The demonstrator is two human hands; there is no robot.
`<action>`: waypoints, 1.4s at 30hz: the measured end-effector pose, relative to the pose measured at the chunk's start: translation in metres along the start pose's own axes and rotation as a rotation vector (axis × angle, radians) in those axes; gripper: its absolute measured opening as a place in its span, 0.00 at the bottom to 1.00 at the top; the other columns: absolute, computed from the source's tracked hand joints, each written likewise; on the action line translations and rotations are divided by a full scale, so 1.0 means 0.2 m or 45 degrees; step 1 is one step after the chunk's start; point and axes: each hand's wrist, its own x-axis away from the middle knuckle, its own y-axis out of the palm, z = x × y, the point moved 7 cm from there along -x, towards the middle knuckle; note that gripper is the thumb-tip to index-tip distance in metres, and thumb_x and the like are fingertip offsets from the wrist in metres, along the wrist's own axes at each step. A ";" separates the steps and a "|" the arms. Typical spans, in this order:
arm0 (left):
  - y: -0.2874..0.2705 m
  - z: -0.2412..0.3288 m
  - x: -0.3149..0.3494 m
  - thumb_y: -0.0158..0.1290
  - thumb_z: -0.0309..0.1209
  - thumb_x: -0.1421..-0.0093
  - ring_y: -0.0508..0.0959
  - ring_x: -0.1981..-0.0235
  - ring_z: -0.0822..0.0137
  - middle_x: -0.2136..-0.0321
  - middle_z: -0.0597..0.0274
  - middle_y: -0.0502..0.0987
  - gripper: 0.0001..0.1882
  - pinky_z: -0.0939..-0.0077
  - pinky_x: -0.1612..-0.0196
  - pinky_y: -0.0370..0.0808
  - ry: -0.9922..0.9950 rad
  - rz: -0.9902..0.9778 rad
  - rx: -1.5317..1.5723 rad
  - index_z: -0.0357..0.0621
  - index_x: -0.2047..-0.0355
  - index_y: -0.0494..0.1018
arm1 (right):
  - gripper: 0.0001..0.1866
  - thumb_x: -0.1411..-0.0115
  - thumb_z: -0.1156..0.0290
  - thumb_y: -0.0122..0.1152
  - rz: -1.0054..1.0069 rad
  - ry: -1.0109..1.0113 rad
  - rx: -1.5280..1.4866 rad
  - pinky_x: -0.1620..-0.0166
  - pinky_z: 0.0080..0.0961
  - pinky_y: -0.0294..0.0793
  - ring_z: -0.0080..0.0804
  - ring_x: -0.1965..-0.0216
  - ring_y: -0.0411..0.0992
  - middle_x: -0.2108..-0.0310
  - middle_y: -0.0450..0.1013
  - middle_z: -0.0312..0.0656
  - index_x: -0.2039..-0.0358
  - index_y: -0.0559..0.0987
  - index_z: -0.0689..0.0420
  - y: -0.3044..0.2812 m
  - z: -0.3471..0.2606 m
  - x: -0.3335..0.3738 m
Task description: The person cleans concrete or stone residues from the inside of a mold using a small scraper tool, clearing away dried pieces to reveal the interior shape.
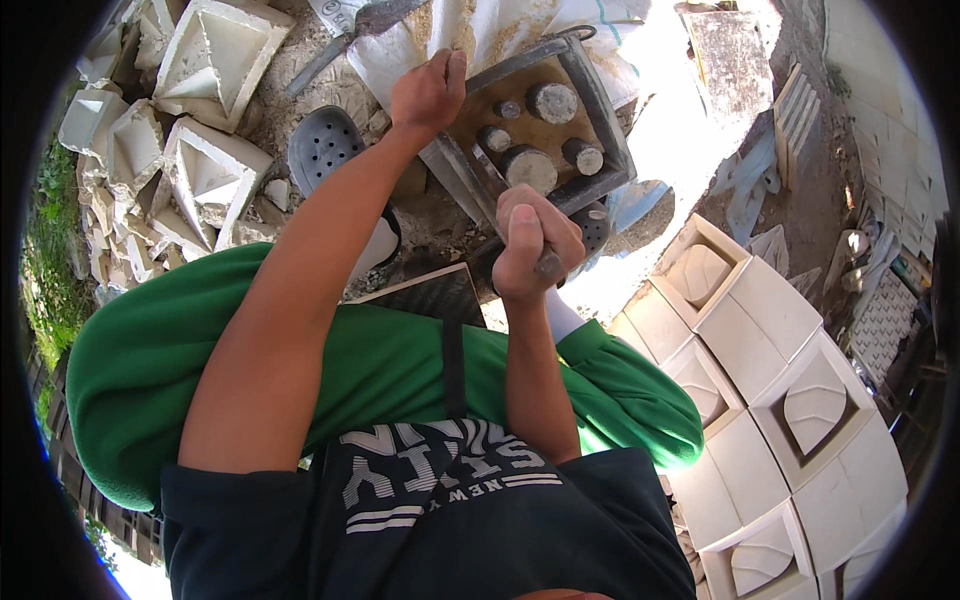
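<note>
My left hand (430,92) is closed at the far left corner of a square grey mould box (605,105), its fingers curled around the rim. Several round grey pegs (553,103) stand inside the box on its brown floor. My right hand (538,243) makes a fist around a hand tool (489,167). The tool's thin flat blade reaches into the near left part of the box, and its handle end sticks out below my fist. Whether the blade touches the box floor is hard to see.
Broken cream-coloured blocks (215,65) are piled at the left. Finished pale blocks with leaf-shaped reliefs (760,330) are stacked at the right. A white sack (480,25) lies beyond the box, with a long flat metal tool (330,62) beside it. My dark clogs (325,145) flank the box.
</note>
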 end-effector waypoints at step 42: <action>-0.01 -0.12 -0.03 0.31 0.47 0.30 0.82 0.65 0.49 0.74 0.56 0.83 0.27 0.59 0.56 0.75 -0.282 0.047 0.210 0.41 0.59 0.75 | 0.19 0.37 0.73 0.49 0.183 0.171 -0.277 0.78 0.22 0.54 0.18 0.84 0.57 0.87 0.61 0.33 0.86 0.64 0.61 0.11 -0.11 -0.25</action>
